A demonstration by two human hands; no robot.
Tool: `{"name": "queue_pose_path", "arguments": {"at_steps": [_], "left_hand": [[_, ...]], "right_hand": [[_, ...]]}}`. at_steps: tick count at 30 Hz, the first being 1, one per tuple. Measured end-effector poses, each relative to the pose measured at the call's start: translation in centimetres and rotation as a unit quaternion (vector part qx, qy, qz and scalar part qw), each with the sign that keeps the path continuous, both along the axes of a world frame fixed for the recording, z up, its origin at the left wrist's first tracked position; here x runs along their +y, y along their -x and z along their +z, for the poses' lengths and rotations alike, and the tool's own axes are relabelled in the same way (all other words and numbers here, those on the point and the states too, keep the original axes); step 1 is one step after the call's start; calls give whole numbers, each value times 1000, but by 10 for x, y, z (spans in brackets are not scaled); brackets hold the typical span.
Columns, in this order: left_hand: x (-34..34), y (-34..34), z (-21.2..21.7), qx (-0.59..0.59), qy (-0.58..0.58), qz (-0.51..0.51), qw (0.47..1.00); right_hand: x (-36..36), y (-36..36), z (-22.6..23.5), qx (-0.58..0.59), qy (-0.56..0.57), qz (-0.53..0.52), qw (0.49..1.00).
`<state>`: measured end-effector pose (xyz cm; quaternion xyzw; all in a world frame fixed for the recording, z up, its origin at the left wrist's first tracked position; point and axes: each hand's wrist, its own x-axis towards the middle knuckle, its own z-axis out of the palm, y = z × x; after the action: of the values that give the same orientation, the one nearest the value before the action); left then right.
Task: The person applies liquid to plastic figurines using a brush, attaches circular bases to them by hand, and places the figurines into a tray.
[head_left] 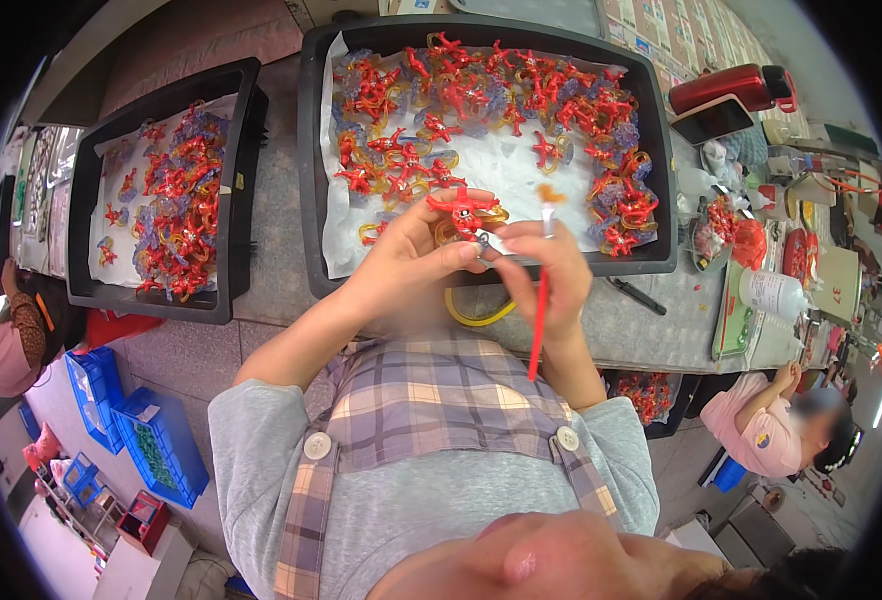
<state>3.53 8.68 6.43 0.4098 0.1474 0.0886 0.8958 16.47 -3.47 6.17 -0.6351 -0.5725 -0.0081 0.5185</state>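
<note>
Over the near edge of a large black tray (313,150), my left hand (411,250) pinches a small red figurine (464,210) with a yellowish part beside it. A little grey metal piece (483,241) shows under the figurine, between the fingertips of both hands. My right hand (558,268) is closed around a paintbrush (539,325) with a red handle; its orange-stained bristles point up and away from the figurine. Right fingertips are close to the metal piece; whether they grip it I cannot tell. White lining in the tray carries many similar red figurines with yellow and clear bluish parts.
At the left stands another black tray (249,160) of the same pieces. A black pen (638,296) lies right of the large tray, near a phone (713,120), a red flask (726,90) and a white bottle (773,294). Blue crates (161,440) stand on the floor; a co-worker sits at right.
</note>
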Motion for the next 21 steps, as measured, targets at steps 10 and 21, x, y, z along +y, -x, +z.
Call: {"name": "queue_pose_path", "arguments": {"at_steps": [10,21], "left_hand": [[2,8,-1,-7,28,-24,999],[-4,9,0,-38,-90,6,995]], "right_hand": [[9,-3,13,170,107,-18,979],[2,-3,12,387,87,62,916]]}}
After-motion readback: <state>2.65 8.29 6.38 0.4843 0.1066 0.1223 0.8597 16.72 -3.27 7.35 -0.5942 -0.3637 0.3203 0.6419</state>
